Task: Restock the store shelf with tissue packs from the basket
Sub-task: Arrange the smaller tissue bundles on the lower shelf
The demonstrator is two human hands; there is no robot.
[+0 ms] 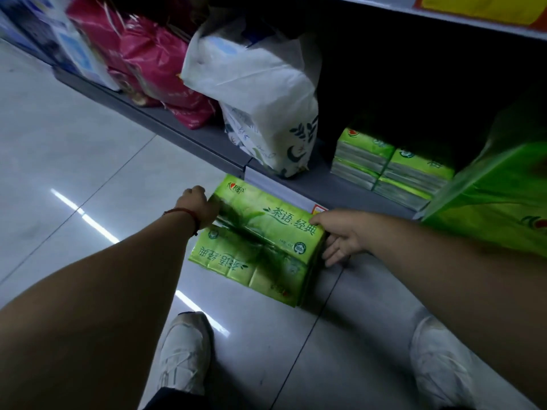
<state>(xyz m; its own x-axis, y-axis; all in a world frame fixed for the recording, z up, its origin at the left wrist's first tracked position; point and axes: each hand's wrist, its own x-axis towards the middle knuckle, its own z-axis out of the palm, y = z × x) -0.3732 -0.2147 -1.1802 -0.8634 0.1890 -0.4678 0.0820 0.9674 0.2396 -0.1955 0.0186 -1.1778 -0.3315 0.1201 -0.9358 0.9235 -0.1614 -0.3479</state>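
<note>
Two green tissue packs [260,232] lie stacked on the floor tiles just in front of the bottom shelf [319,184]. My left hand [201,207] grips the upper pack at its left end. My right hand [340,235] holds the stack's right end, thumb on top and fingers down the side. More green tissue packs [390,167] stand stacked on the shelf behind. No basket is in view.
A white plastic bag [260,93], red packs [154,63] and blue-white packs [68,42] fill the shelf to the left. A large green bag [497,199] leans at the right. My two white shoes [186,350] stand on the tiles below the packs.
</note>
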